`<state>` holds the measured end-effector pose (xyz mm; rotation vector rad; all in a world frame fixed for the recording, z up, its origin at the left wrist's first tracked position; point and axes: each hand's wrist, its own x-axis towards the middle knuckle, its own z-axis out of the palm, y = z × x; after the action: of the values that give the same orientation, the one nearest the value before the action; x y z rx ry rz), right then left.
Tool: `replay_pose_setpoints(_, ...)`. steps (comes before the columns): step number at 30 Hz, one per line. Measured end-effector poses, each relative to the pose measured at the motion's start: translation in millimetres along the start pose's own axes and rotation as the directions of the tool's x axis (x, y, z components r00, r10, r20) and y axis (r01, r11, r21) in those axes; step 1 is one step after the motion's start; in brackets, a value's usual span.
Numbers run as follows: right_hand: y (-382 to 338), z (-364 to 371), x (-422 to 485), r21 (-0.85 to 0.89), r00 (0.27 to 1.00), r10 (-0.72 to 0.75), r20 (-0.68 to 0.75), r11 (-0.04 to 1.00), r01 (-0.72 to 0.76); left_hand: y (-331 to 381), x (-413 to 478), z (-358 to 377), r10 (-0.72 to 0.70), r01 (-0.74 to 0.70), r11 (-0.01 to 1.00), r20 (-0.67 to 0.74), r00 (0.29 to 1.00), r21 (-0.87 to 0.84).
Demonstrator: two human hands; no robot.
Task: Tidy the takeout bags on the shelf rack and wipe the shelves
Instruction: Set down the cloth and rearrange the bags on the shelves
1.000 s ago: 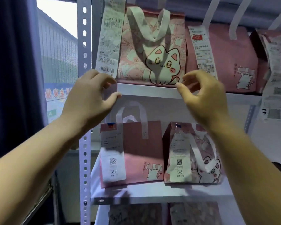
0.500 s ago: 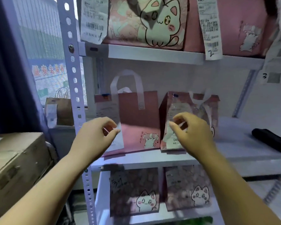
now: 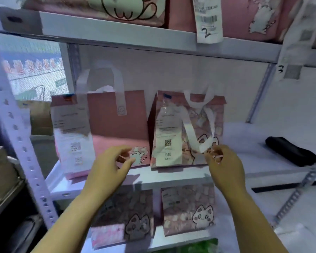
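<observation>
Two takeout bags stand upright, side by side, on the white middle shelf board (image 3: 254,172) of the perforated metal rack. At about eleven o'clock in the view is the plain pink paper bag with tall white strap handles (image 3: 117,121), a long white printed receipt (image 3: 71,136) hanging down its front. Beside it, at about one o'clock, is the pink cat-print paper bag (image 3: 199,125), whose white strap handle (image 3: 192,132) has flopped forward over its face, next to a receipt marked 046 (image 3: 168,139).

The left hand (image 3: 111,167) hovers low in front of the plain bag, with that bag rising at its twelve o'clock. Its fingers are loosely curled and hold nothing. The right hand (image 3: 226,165) sits at the lower right corner of the cat-print bag, which lies toward its eleven o'clock. Its curled fingertips are right at the fallen handle loop, but blur hides whether they pinch it or only come near. The hands are well apart, one per bag.

Both bags' long axes run vertically, so straightening looks like a matter of squaring their bases. The right hand seems nearer to contact. A long black object (image 3: 295,152) lies on the same shelf at three o'clock.
</observation>
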<state>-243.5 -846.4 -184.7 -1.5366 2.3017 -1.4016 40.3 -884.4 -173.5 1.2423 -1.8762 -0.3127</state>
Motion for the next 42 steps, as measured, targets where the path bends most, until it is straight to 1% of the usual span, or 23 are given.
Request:
replay_pose_setpoints(2, 17.8, -3.9, 13.2, 0.0, 0.999, 0.015, -0.035, 1.0, -0.015, 11.8, 9.0, 21.1, 0.02, -0.02, 1.0, 0.006, 1.0, 0.012)
replay_pose_setpoints(5, 38.9, -7.7, 31.8, 0.015, 0.999, 0.019, -0.03, 1.0, -0.018, 27.8, 23.6, 49.0, -0.012, 0.012, 1.0, -0.023, 1.0, 0.02)
replay_pose_setpoints(10, 60.3, -9.2, 60.3, -0.014, 0.993, 0.047, 0.111, 0.999, -0.045, 44.1, 38.1, 80.3, -0.091, 0.094, 0.994, -0.051, 0.995, 0.063)
replay_pose_setpoints(13, 66.6, -7.0, 70.9, 0.022, 0.975, 0.063, 0.214, 0.997, -0.069, 47.7, 39.5, 89.2, -0.111, 0.116, 0.992, -0.083, 0.99, 0.058)
replay_pose_setpoints(15, 68.0, -4.4, 73.1, 0.046, 0.969, 0.046, 0.243, 0.997, -0.059, 46.6, 40.2, 93.3, -0.12, 0.126, 0.99, -0.097, 0.988, 0.057)
replay_pose_setpoints(17, 69.4, -2.6, 73.5, 0.071, 0.974, 0.038, 0.223, 0.996, -0.055, 46.4, 42.1, 96.2, -0.133, 0.138, 0.99, -0.1, 0.986, 0.037)
replay_pose_setpoints(21, 76.1, -8.6, 74.7, 0.082, 0.99, 0.084, 0.111, 0.992, -0.093, 54.9, 47.6, 102.1, -0.134, 0.131, 0.991, -0.105, 0.985, -0.038)
replay_pose_setpoints(25, 85.7, -22.7, 74.1, 0.091, 0.989, 0.149, 0.026, 0.984, -0.15, 68.2, 54.3, 112.3, -0.092, 0.089, 0.992, -0.033, 0.995, -0.085)
replay_pose_setpoints(29, 102.8, -40.0, 74.6, 0.073, 0.979, 0.201, -0.029, 0.977, -0.198, 81.0, 58.3, 127.7, -0.058, 0.061, 0.992, 0.031, 0.998, -0.112)
replay_pose_setpoints(33, 125.0, -59.6, 81.6, 0.03, 0.973, 0.222, -0.058, 0.975, -0.221, 99.5, 61.8, 147.2, -0.045, 0.06, 0.985, 0.096, 0.994, -0.162)
replay_pose_setpoints(37, 148.9, -79.0, 96.5, 0.026, 0.97, 0.236, -0.058, 0.972, -0.235, 123.9, 65.8, 170.6, -0.02, 0.042, 0.982, 0.114, 0.993, -0.186)
replay_pose_setpoints(42, 184.7, -105.7, 125.5, 0.043, 0.978, 0.204, -0.04, 0.978, -0.202, 154.9, 71.3, 212.5, -0.067, 0.089, 0.979, 0.123, 0.99, -0.182)
